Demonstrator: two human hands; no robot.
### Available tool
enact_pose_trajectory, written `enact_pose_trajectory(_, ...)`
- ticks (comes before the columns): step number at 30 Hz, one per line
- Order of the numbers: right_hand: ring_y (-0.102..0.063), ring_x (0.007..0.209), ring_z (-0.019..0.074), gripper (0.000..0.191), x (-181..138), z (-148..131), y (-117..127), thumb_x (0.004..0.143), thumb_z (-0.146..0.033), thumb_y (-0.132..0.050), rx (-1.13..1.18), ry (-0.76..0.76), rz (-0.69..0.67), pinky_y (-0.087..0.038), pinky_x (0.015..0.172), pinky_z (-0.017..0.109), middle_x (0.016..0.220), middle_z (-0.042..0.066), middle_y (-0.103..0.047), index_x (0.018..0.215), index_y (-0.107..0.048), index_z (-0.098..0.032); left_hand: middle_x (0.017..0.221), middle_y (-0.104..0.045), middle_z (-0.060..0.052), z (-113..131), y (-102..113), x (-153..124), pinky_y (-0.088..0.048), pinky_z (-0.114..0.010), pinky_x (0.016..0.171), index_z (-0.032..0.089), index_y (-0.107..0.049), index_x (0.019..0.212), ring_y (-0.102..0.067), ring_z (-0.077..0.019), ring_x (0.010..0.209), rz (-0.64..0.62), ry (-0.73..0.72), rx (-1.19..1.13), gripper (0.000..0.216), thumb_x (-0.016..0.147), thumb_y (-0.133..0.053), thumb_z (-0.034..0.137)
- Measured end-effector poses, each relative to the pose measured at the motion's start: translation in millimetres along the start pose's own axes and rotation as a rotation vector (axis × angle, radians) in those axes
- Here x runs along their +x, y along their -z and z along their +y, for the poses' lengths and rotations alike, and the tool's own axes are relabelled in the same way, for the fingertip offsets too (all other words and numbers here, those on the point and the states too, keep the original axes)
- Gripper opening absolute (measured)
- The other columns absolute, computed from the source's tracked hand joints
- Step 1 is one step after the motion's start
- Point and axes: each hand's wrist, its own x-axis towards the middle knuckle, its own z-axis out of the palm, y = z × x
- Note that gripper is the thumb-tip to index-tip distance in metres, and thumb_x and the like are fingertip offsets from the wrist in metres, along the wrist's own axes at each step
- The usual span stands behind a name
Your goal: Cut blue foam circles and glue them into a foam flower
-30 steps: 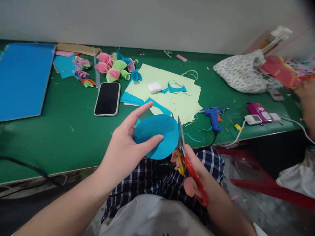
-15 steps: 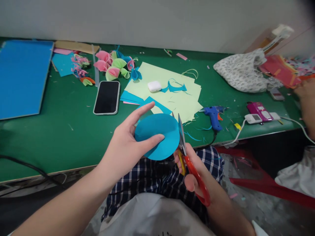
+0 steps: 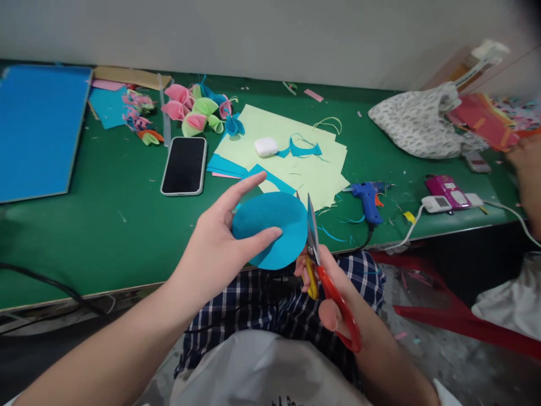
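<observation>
A round piece of blue paper (image 3: 270, 217) is pinched in my left hand (image 3: 220, 234), with the thumb on top and the other fingers behind and along its left edge. My right hand (image 3: 333, 282) grips a pair of scissors (image 3: 313, 237) with red and yellow handles; the thumb is through the red loop. Their blades are parted a little and point away from me at the right rim of the paper disc. Beyond the disc, a blue offcut with a curved edge (image 3: 274, 179) rests on pale green sheets (image 3: 304, 177).
Left of the sheets lies a phone (image 3: 185, 166), with paper petals (image 3: 194, 113) behind it. A blue glue gun (image 3: 367, 200), a power strip (image 3: 442, 203) and a patterned cloth pouch (image 3: 416, 121) are on the right. Another person's arm (image 3: 528, 175) shows at the far right.
The paper disc has tilted slightly in my left hand, and its lower edge sits a bit higher. The scissors have barely moved, blades still parted.
</observation>
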Motion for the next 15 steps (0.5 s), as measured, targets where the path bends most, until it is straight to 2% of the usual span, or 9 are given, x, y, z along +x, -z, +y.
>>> enact_pose_trajectory(7,-0.043,0.072,0.018,0.098,-3.3,3.0,-1.0,0.04,-0.093,-0.049,-0.016,0.005,-0.002,-0.039,0.062,0.033,0.095,0.005,-0.049,0.11,-0.047,-0.024,0.129,-0.059,0.0,-3.0,-0.1,0.9,-0.063,-0.037,0.07,0.037,-0.049,0.132,-0.067,-0.0269,0.098,-0.032,-0.024,0.054,0.066,0.071,-0.075,0.031)
enact_pose_trajectory(11,-0.04,0.066,0.0148,0.092,-3.0,5.9,-1.0,0.043,-0.091,-0.051,0.006,0.04,-0.01,-0.036,0.059,0.031,0.09,0.002,-0.047,0.106,-0.047,-0.024,0.129,-0.059,0.0,-4.1,0.0,1.5,-0.063,-0.037,0.069,0.037,-0.048,0.132,-0.067,-0.0272,0.097,-0.051,-0.002,0.029,0.066,0.072,-0.074,0.031)
enact_pose_trajectory(15,-0.038,0.065,0.0135,0.087,-3.5,5.7,-1.7,0.045,-0.087,-0.056,0.071,0.009,-0.018,-0.034,0.052,0.029,0.089,0.0,-0.044,0.105,-0.045,-0.026,0.13,-0.059,0.0,-4.8,-0.3,1.5,-0.063,-0.038,0.07,0.037,-0.049,0.132,-0.066,-0.0283,0.099,-0.052,0.007,0.02,0.067,0.071,-0.074,0.03)
